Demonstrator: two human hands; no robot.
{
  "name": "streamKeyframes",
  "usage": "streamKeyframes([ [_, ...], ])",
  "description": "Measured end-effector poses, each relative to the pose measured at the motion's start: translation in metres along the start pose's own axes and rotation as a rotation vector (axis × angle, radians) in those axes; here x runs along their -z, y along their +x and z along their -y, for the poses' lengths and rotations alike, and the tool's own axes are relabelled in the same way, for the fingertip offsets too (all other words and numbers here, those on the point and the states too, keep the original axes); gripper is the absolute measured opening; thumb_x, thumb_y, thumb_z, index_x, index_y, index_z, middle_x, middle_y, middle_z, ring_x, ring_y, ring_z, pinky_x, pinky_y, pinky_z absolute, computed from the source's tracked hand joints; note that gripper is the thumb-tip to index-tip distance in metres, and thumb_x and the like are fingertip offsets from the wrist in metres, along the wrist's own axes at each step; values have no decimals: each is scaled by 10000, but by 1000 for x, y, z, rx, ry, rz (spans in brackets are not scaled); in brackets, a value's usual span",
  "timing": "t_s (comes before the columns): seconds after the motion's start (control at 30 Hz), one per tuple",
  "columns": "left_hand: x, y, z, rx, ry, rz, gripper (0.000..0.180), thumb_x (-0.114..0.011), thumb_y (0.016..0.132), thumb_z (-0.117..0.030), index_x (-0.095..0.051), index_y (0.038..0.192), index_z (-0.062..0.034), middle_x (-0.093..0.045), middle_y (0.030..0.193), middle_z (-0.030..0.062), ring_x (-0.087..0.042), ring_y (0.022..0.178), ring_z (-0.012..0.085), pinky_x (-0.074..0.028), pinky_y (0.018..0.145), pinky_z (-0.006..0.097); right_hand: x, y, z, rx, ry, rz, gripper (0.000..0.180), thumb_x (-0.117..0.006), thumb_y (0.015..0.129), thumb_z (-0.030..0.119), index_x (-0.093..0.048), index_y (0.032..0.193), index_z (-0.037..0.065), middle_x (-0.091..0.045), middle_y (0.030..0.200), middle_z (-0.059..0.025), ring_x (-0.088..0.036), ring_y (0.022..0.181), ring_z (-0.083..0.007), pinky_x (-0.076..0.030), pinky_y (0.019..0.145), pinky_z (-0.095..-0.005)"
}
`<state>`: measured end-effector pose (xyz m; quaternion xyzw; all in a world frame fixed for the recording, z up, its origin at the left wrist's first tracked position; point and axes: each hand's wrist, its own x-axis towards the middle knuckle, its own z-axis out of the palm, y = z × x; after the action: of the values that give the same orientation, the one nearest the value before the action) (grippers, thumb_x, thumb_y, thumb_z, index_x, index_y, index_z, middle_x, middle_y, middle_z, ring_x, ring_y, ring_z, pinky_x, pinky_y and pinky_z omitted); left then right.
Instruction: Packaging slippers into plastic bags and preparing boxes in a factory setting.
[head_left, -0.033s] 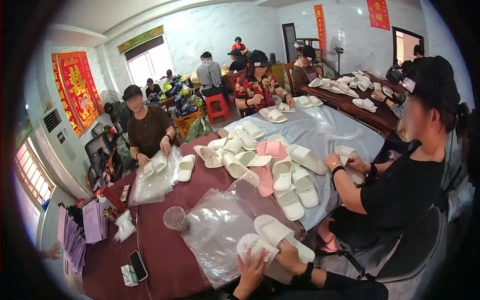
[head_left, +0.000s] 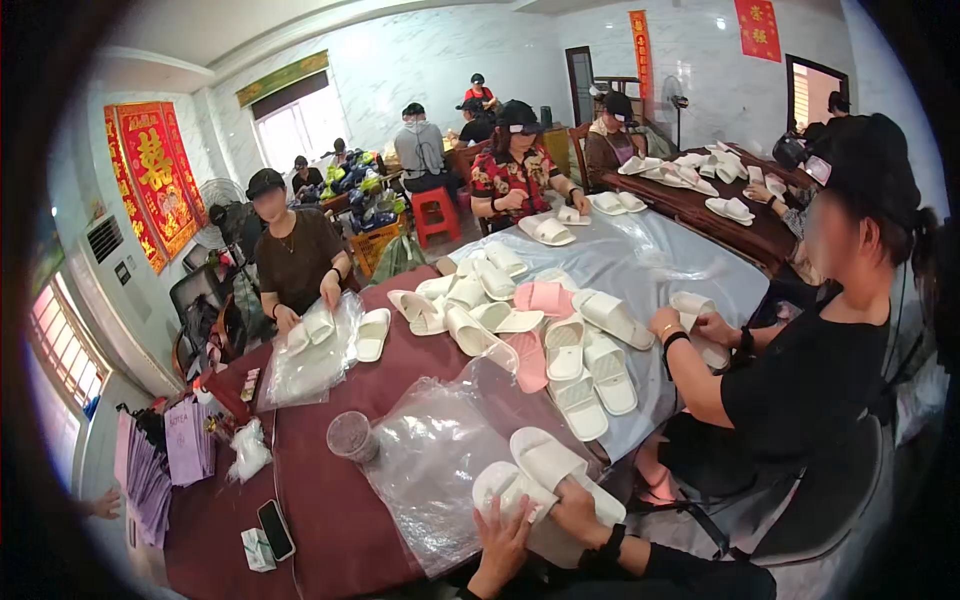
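At the table's near edge, a pair of white slippers lies side by side with toes pointing away. My left hand [head_left: 505, 548] grips the left slipper [head_left: 508, 482], its fingers over the strap and its thumb hidden. My right hand [head_left: 580, 512] is at the opening of the right slipper [head_left: 548, 456]. Its fingertips go in under the strap and are partly hidden. Beneath and beside the pair spreads a clear plastic bag [head_left: 425, 470]. Past it lies a heap of white slippers [head_left: 580, 405], with a pink slipper [head_left: 528, 360] among them.
A clear plastic cup [head_left: 352, 437], a phone [head_left: 276, 530] and a small tissue pack [head_left: 257, 550] sit to my left. Folded lilac bags [head_left: 190, 445] stand further left. Co-workers handle slippers across the table and close on my right, by a black chair [head_left: 825, 500].
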<state>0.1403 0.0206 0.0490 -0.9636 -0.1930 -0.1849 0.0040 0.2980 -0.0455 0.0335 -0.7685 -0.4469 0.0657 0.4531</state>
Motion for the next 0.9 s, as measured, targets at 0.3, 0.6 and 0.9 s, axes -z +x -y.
streamKeyframes([
  [0.3,-36,-12,12,257,-554,-414,701,-522,764,46,-281,1412,-75,-219,1453,234,-226,1313,480,-248,1058,522,-48,19,-13,-322,590,-110,169,-562,689,-11,-517,847,-51,-517,892,-194,-571,852,-345,-467,741,-424],
  [0.6,-68,-26,28,734,-903,-407,554,-480,867,52,-282,1384,41,-558,1158,227,-570,1048,289,-435,884,320,-107,34,-19,-309,523,-112,334,-549,798,-33,-441,1114,-23,-511,922,-85,-550,808,-174,-501,694,-294],
  [0.9,-52,-27,25,1073,-1370,-620,480,-425,894,90,-297,1346,-10,-547,1122,161,-567,997,204,-481,814,288,-43,27,-1,243,284,492,662,-652,809,194,-350,1389,94,-467,1273,-218,-493,1157,-348,-403,956,-397],
])
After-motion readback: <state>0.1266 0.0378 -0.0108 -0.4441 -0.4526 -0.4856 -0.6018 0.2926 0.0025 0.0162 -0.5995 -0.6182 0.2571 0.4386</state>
